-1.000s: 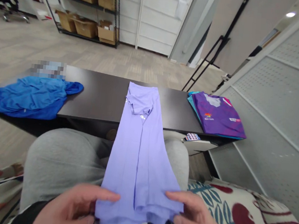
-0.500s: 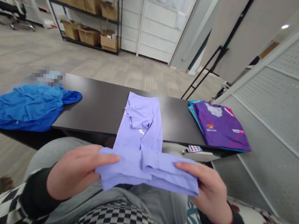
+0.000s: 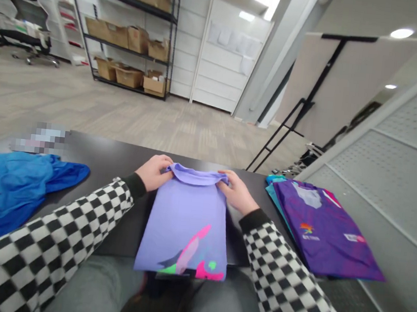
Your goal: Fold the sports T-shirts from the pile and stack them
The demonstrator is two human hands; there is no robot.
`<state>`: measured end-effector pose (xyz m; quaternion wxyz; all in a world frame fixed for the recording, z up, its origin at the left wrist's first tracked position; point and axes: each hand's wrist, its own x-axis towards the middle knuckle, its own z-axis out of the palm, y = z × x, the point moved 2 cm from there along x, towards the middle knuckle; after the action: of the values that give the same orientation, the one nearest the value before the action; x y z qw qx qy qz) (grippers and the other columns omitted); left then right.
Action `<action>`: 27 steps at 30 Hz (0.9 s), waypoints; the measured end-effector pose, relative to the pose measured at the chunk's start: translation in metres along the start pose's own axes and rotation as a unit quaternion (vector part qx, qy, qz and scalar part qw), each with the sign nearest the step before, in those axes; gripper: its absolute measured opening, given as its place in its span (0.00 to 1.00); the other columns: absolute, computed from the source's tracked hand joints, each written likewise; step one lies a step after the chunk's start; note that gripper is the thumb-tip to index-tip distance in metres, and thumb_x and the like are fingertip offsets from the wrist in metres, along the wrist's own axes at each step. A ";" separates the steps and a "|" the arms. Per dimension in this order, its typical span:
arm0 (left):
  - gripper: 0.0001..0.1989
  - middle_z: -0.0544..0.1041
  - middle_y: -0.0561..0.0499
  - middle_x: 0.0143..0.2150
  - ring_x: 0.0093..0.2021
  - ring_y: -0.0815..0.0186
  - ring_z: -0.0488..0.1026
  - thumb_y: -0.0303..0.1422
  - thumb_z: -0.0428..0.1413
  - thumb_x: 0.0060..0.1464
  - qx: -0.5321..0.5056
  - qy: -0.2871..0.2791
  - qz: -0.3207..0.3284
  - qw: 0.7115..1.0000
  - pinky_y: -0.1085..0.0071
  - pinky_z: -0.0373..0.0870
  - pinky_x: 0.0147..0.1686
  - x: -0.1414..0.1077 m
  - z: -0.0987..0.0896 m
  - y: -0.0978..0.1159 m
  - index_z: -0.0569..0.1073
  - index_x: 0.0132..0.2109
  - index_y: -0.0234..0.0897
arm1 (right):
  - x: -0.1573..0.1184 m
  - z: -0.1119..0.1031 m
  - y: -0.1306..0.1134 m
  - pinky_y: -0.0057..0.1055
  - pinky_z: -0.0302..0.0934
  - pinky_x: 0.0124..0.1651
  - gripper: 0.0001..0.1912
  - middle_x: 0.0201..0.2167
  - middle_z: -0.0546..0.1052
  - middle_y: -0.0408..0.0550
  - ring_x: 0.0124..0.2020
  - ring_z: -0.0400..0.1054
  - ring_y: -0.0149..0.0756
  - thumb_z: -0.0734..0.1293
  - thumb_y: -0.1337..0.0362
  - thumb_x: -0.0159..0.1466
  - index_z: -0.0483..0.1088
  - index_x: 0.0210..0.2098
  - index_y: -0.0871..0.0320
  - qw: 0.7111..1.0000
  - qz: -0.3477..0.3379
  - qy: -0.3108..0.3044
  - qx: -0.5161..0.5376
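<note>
A lavender shirt (image 3: pixel 187 213) lies folded into a long rectangle on the dark table, with a pink, green and grey print near its front end, which reaches the table's near edge. At its far end is the collar. My left hand (image 3: pixel 154 171) pinches the far left corner of the shirt by the collar. On the opposite corner, my right hand (image 3: pixel 237 191) grips the fabric between thumb and fingers.
Rumpled blue clothing (image 3: pixel 12 180) covers the left of the table (image 3: pixel 107 158). A stack topped by a folded purple shirt (image 3: pixel 323 227) lies at the right. Beyond stand a shelf with cardboard boxes (image 3: pixel 127 75) and an easel-like stand; a perforated panel is at the right.
Both hands have moved forward, carrying the shirt's near end over to the far side. The printed face of the fabric now shows on top. The view has tilted up.
</note>
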<state>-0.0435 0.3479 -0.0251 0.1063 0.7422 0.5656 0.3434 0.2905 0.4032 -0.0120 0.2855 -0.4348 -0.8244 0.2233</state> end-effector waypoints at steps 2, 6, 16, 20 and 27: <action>0.12 0.84 0.40 0.54 0.58 0.48 0.79 0.43 0.61 0.64 0.076 -0.018 -0.069 0.995 0.50 0.72 0.67 0.015 0.022 -0.027 0.84 0.41 0.39 | 0.023 0.025 0.026 0.60 0.54 0.80 0.12 0.67 0.79 0.61 0.71 0.71 0.53 0.69 0.58 0.78 0.81 0.53 0.58 0.994 0.081 -0.013 -0.078; 0.16 0.84 0.39 0.55 0.60 0.44 0.78 0.48 0.61 0.68 0.153 -0.011 -0.115 0.981 0.49 0.73 0.63 0.017 0.040 -0.052 0.82 0.48 0.40 | 0.035 0.051 0.051 0.76 0.43 0.81 0.25 0.74 0.74 0.65 0.76 0.65 0.60 0.69 0.51 0.79 0.72 0.70 0.57 0.978 0.132 0.003 -0.163; 0.12 0.84 0.36 0.55 0.60 0.49 0.78 0.37 0.57 0.76 0.098 0.045 -0.167 0.980 0.53 0.69 0.64 0.004 0.015 -0.024 0.83 0.51 0.37 | 0.029 0.042 0.061 0.57 0.61 0.75 0.22 0.63 0.82 0.70 0.65 0.76 0.60 0.64 0.56 0.76 0.79 0.61 0.62 0.971 0.123 0.099 -0.182; 0.10 0.86 0.36 0.55 0.57 0.52 0.80 0.30 0.58 0.73 0.087 0.060 -0.152 0.983 0.55 0.72 0.63 -0.024 0.003 -0.010 0.84 0.52 0.36 | 0.009 0.027 0.076 0.62 0.62 0.70 0.11 0.48 0.87 0.65 0.52 0.80 0.59 0.68 0.59 0.69 0.82 0.44 0.55 0.975 0.041 0.183 -0.121; 0.12 0.87 0.36 0.51 0.54 0.51 0.82 0.26 0.57 0.65 0.030 0.035 -0.135 0.990 0.54 0.76 0.63 -0.088 -0.001 0.006 0.84 0.50 0.34 | -0.163 -0.001 0.022 0.44 0.75 0.51 0.22 0.46 0.87 0.59 0.46 0.82 0.50 0.69 0.46 0.71 0.83 0.51 0.55 0.965 0.091 0.229 0.092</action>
<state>-0.0509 0.2650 -0.0553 0.1096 0.6495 0.6738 0.3348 0.3792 0.2768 -0.0696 0.4839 -0.5194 -0.6699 0.2176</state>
